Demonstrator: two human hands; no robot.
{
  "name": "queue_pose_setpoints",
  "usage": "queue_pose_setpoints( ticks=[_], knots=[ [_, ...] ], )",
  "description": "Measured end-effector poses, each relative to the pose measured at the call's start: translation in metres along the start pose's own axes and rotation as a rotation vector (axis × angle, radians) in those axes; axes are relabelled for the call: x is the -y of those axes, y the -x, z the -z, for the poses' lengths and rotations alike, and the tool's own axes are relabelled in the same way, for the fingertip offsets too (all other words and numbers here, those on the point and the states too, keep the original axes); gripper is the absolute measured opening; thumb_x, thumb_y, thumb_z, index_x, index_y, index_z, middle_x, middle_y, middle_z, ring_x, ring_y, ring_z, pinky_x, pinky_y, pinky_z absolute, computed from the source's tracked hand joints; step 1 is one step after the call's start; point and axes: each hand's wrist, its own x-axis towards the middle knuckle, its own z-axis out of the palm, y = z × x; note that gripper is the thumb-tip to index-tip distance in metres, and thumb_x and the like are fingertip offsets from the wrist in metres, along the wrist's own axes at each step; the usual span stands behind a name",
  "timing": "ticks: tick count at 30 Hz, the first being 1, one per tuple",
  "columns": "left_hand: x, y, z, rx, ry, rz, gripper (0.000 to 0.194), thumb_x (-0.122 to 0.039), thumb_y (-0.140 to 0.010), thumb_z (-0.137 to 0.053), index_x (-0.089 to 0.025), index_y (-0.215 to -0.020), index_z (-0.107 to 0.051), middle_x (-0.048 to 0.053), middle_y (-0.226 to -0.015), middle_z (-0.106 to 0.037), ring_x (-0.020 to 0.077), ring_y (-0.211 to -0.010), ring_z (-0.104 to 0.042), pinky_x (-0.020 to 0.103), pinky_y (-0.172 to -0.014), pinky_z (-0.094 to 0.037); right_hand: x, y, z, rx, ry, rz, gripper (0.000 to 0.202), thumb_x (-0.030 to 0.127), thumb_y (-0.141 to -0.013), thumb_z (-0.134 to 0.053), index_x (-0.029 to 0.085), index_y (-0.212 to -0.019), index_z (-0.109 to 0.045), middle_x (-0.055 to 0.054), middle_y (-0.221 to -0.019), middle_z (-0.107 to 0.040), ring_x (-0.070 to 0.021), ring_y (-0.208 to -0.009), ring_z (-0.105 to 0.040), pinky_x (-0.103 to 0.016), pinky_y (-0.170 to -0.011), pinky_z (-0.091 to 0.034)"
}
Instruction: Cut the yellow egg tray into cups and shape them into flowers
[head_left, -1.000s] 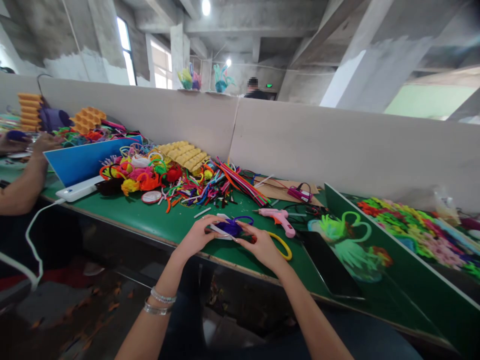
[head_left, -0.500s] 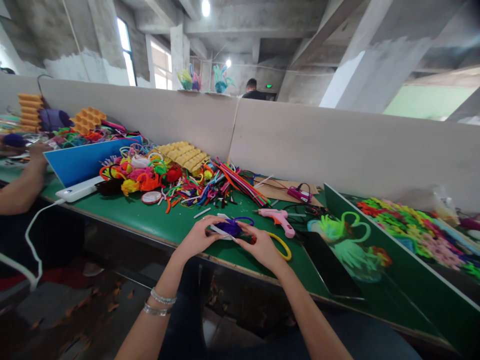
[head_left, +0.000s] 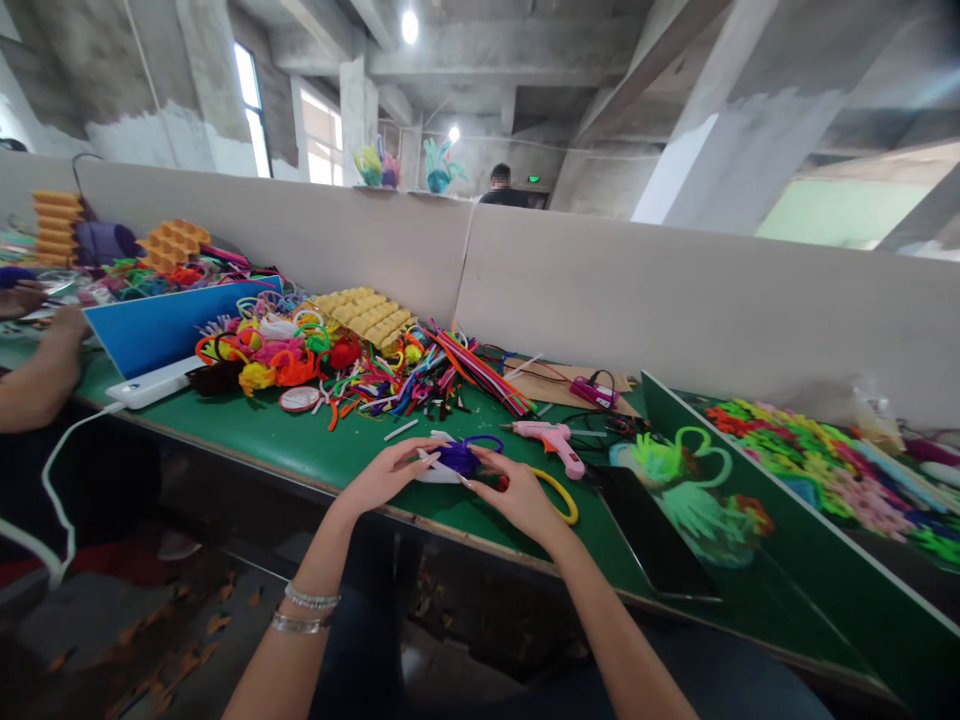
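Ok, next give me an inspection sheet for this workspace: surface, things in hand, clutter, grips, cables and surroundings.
Surface: green table, with a loose white stick lying beyond the hands.
Things in hand: purple fuzzy bundle and white piece, together.
Clutter: colourful fuzzy pile, bundle of stems, pink glue gun, dark slab-like device.
Grips: left grip at the white piece; right grip at the purple bundle; exact finger contact partly hidden.
Cables: white cable hanging from the white power strip.
Surroundings: pale partition behind the table; co-worker's arm at far left; person beyond the partition.
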Motion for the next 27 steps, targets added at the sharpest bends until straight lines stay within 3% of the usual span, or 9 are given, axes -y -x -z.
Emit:
queue_pose_setpoints(
  ticks=[5,10,22,27],
  knots=[
    [0.001,-0.002,-0.004,-0.05,-0.031,0.041,0.032,-0.035,-0.082,-0.047,-0.019,-0.108,-0.055,0.007,-0.112,-0.057,0.0169,-0.097,-0.055,0.033,-0.086,-0.044,0.01,0.001,0.008,0.032,0.015,-0.024,0.045,0.037,-0.072,-0.062,0.023,-0.114,-0.052,-0.006,-0.116,-0.058,-0.0201,-0.106,-0.054,-0.038,-0.092,-0.044],
    [-0.003,-0.002,-0.011,-0.061,-0.05,0.01,0.032,-0.037,-0.079,-0.05,-0.019,-0.105,-0.056,0.007,-0.111,-0.057,0.0183,-0.098,-0.054,0.033,-0.083,-0.046,0.012,0.003,0.014,0.057,-0.003,-0.06,0.05,0.035,-0.064,-0.069,0.024,-0.108,-0.048,-0.006,-0.115,-0.057,-0.0194,-0.108,-0.052,-0.038,-0.094,-0.042],
    [-0.006,-0.001,-0.012,-0.052,-0.212,-0.015,0.038,-0.035,-0.07,-0.061,-0.023,-0.106,-0.056,0.006,-0.113,-0.054,0.0187,-0.096,-0.052,0.029,-0.074,-0.047,0.008,0.002,0.01,0.019,-0.035,-0.086,0.047,0.032,-0.07,-0.064,0.025,-0.109,-0.039,-0.006,-0.114,-0.054,-0.0185,-0.112,-0.049,-0.036,-0.093,-0.04],
    [-0.01,0.001,-0.009,-0.074,-0.292,-0.032,0.032,-0.033,-0.072,-0.06,-0.024,-0.103,-0.057,0.004,-0.111,-0.056,0.0174,-0.091,-0.054,0.027,-0.068,-0.046,0.006,0.003,0.009,-0.012,0.144,-0.023,0.045,0.036,-0.072,-0.062,0.024,-0.11,-0.042,-0.006,-0.113,-0.054,-0.0198,-0.107,-0.051,-0.037,-0.091,-0.04]
  ],
)
